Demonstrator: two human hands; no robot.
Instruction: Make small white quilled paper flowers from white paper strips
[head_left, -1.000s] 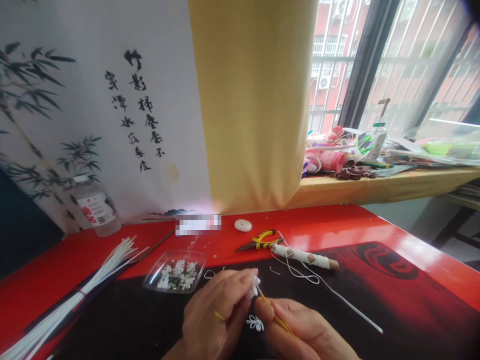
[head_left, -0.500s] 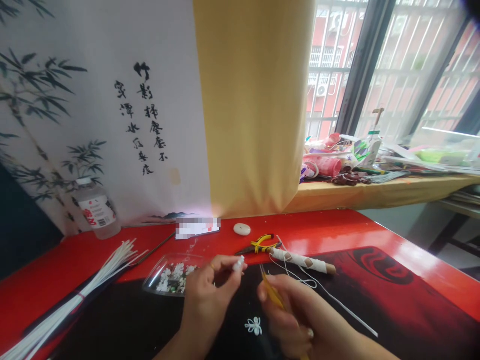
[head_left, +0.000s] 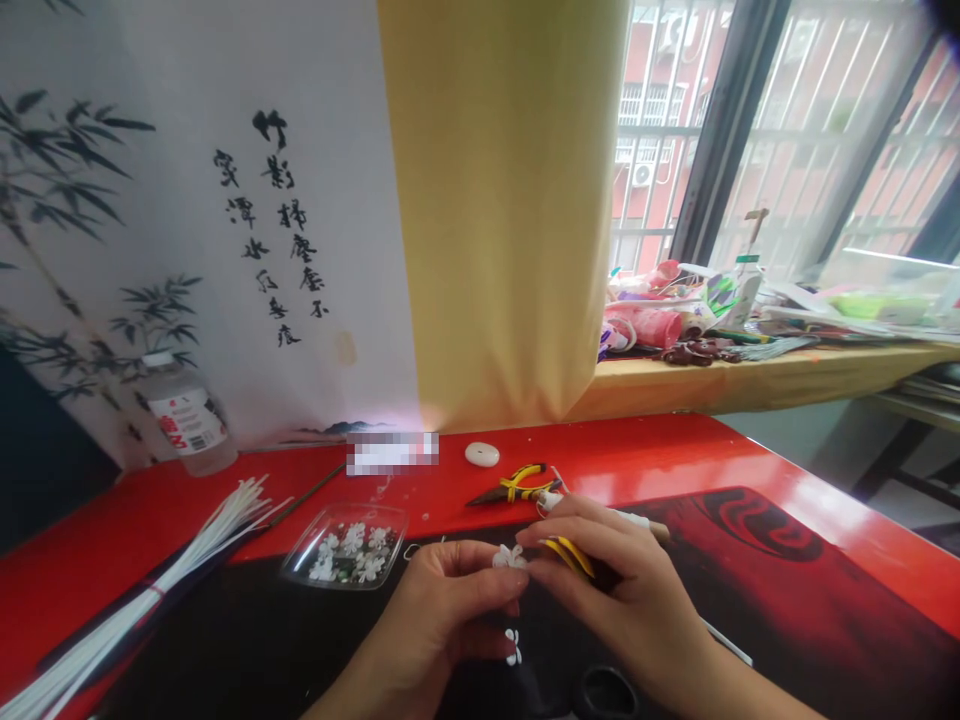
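A small white flower-like piece (head_left: 510, 557) is pinched between the thumb and fingers of my left hand (head_left: 457, 610). From the right, my right hand (head_left: 622, 580) touches that piece with its fingertips while its fingers wrap round a yellow-handled tool (head_left: 570, 556), whose tips are hidden. Beneath my left hand, a second white knotted piece (head_left: 513, 646) lies on the black mat, partly covered. A clear tray (head_left: 345, 545) holding several white flowers and green bits sits left of my hands.
Yellow-handled pliers (head_left: 517, 486), a white oval object (head_left: 482, 455) and a partly hidden cord-wrapped stick (head_left: 658, 530) lie behind my hands. White cords (head_left: 161, 590) are bundled at the left, near a plastic bottle (head_left: 191, 420). A dark round object (head_left: 609, 690) is at the bottom.
My hands have come together, my left moving right and my right moving up to the white piece. The yellow tool has turned within my right hand. The dark round object has come into view.
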